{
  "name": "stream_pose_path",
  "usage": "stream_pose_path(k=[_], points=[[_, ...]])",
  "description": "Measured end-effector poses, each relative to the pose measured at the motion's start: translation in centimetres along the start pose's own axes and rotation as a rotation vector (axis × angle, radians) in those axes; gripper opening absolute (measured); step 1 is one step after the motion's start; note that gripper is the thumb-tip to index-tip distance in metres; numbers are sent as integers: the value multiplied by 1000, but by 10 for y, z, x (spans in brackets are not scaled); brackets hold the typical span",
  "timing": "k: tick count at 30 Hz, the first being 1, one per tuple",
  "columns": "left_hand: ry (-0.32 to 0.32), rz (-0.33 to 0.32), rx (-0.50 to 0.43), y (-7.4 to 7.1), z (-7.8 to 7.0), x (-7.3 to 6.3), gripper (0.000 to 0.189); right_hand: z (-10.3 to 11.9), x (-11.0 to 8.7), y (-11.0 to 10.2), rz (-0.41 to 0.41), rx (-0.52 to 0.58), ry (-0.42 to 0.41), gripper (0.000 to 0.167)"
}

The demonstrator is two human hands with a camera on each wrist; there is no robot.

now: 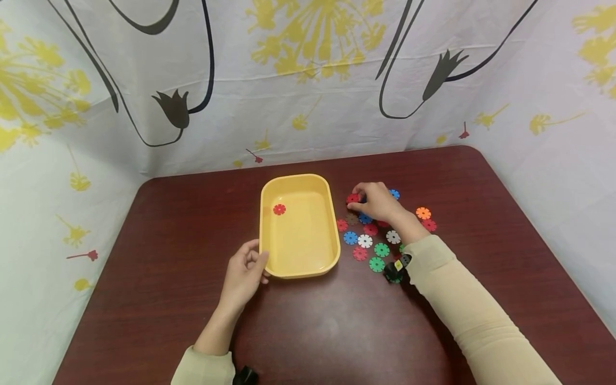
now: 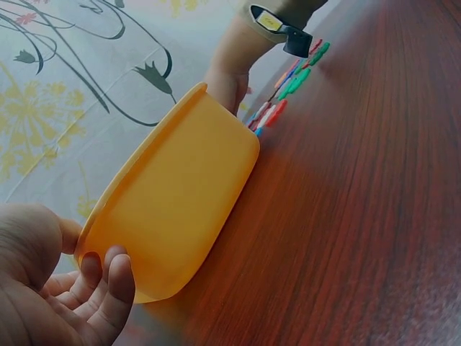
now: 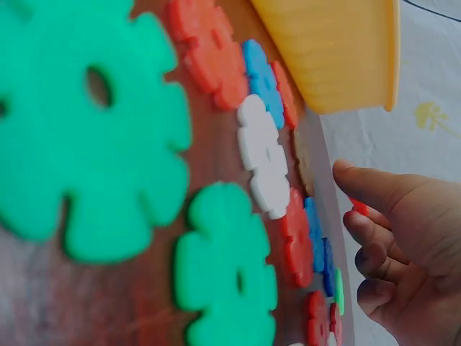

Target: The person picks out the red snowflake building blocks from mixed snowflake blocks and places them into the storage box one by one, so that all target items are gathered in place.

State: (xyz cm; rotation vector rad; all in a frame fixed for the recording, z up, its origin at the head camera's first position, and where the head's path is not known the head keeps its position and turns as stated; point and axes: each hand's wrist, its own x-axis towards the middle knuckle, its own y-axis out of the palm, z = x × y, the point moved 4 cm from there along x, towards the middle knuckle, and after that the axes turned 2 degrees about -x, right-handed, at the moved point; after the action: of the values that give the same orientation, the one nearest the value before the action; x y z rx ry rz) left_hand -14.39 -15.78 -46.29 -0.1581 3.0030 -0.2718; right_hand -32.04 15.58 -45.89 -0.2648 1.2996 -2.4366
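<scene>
- Red disc (image 1: 353, 198), just right of centre in the head view: I pinch it between the thumb and fingers of my right hand (image 1: 379, 203), the gap nearly closed.
- Yellow tray (image 1: 302, 235), at the centre: my left hand (image 1: 243, 275) holds its lower-left rim, thumb over the edge, fingers partly curled outside.
- Another red disc (image 1: 279, 207) lies in the tray's upper left.
- Loose coloured discs (image 1: 378, 247) lie to the right.

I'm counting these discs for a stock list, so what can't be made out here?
- Head: some discs, partly covered by the right hand, sleeve and wrist camera; no sure count.
- Left wrist: the inside of the tray, hidden by its near side.
- Right wrist: most of the held red disc, behind fingers; the nearest green disc, cut off by the left edge.
</scene>
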Motion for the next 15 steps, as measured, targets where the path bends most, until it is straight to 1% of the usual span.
stream_pose_path(k=[3, 15], points=[[4, 3, -2, 0, 0, 0, 43, 3, 0, -2, -41, 25, -2, 36], [15, 8, -11, 0, 0, 0, 44, 14, 4, -9, -231, 90, -55, 34]])
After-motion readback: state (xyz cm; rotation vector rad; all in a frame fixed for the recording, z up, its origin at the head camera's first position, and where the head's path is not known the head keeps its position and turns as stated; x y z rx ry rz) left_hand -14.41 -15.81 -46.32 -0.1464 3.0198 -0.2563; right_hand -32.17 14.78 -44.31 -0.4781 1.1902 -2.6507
